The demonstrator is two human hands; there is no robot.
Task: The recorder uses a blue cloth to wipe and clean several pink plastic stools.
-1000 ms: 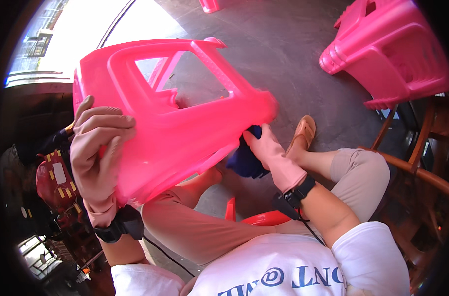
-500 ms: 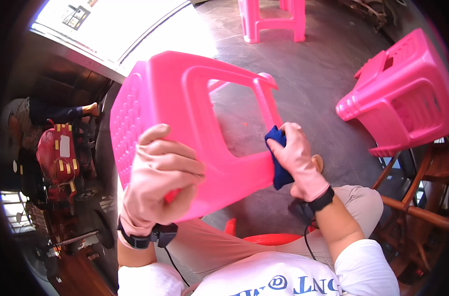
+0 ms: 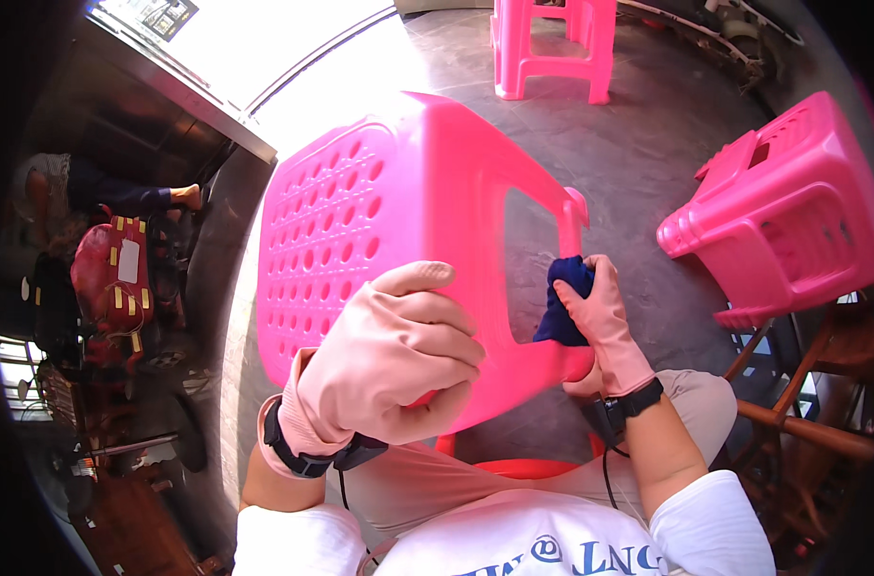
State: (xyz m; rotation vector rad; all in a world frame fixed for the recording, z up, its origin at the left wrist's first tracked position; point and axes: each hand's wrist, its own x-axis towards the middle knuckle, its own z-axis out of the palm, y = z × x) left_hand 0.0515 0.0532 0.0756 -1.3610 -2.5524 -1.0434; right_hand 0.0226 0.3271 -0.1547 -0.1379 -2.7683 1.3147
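Note:
A pink plastic stool [image 3: 446, 173] is tipped on its side in front of me, its seat with rows of round holes facing left and its legs pointing right. My left hand [image 3: 394, 355], in a pale pink rubber glove, is closed on the stool's near side by the seat edge; the gripped part is mostly hidden behind the fingers. My right hand [image 3: 605, 322], gloved alike, holds a dark blue cloth [image 3: 560, 317] against the lower end of a stool leg. The fingers are wrapped over the cloth.
Another pink stool [image 3: 557, 62] stands upright at the far side. Stacked pink stools [image 3: 782, 211] lie tilted at the right, beside wooden furniture [image 3: 806, 432]. A red seat [image 3: 528, 468] shows under me. At the left are a red machine [image 3: 110, 278] and another person's leg [image 3: 139, 200].
The stool has turned so that more of its holed seat shows, and it has shifted right. My left hand moved right with it; my right hand and the cloth moved slightly right.

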